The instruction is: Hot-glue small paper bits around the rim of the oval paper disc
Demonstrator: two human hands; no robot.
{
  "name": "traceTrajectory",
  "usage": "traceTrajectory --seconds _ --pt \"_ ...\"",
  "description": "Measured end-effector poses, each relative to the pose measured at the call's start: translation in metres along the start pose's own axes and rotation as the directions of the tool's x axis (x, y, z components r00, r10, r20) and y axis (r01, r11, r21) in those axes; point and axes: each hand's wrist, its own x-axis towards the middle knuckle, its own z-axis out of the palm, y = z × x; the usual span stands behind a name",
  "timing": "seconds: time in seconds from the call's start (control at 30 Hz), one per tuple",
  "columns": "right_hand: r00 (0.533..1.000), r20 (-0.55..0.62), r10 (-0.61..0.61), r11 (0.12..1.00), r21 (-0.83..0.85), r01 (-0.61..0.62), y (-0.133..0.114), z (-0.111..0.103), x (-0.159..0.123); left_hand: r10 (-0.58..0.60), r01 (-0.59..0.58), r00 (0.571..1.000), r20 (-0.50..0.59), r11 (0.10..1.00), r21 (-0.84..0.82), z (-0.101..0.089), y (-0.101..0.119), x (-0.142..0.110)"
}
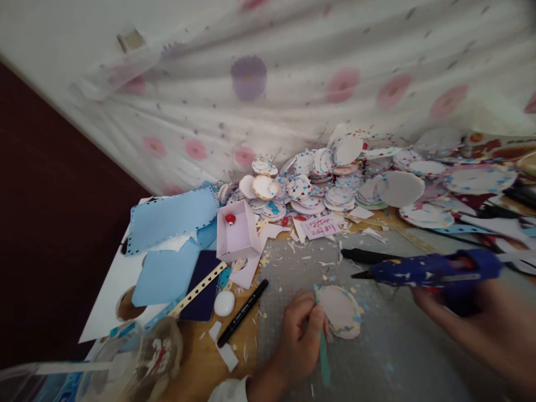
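Observation:
My right hand point(473, 329) is wrapped round a blue hot glue gun point(422, 271), held above the grey cutting mat point(293, 273) with its dark nozzle pointing left. My left hand point(299, 335) is closed in a pinch on a narrow teal paper strip point(324, 363), whose lower end hangs out below the thumb. Against those fingertips lies a round paper disc point(341, 312) with yellow and blue bits round its edge. Whether the fingers grip the disc too, I cannot tell.
Piles of decorated paper discs point(307, 190) line the back by a flowered curtain point(285, 84). To the left are a small box point(238, 231) holding a red piece, blue paper point(171, 218), a black marker point(243, 312) and a plastic container point(138, 357). Paper scraps litter the mat.

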Motion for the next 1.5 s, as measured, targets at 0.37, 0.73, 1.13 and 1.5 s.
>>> traceTrajectory --seconds 0.37,0.73,1.13,1.5 --pt "0.994 0.06 -0.088 0.993 -0.078 0.092 0.019 0.031 -0.03 0.045 -0.045 0.989 0.144 0.999 0.001 0.002 0.003 -0.003" --pt "0.964 0.094 -0.25 0.962 -0.092 0.259 0.001 0.025 -0.023 0.028 -0.031 0.989 0.145 0.999 0.012 -0.001 0.005 -0.001" --pt "0.925 0.054 -0.377 0.917 -0.117 0.381 0.008 0.029 -0.023 0.051 -0.05 0.986 0.16 0.999 -0.01 -0.001 0.002 0.001" --pt "0.875 0.087 -0.476 0.851 -0.203 0.483 -0.007 0.026 -0.015 0.045 -0.041 0.986 0.161 0.999 -0.024 -0.001 0.0 0.0"
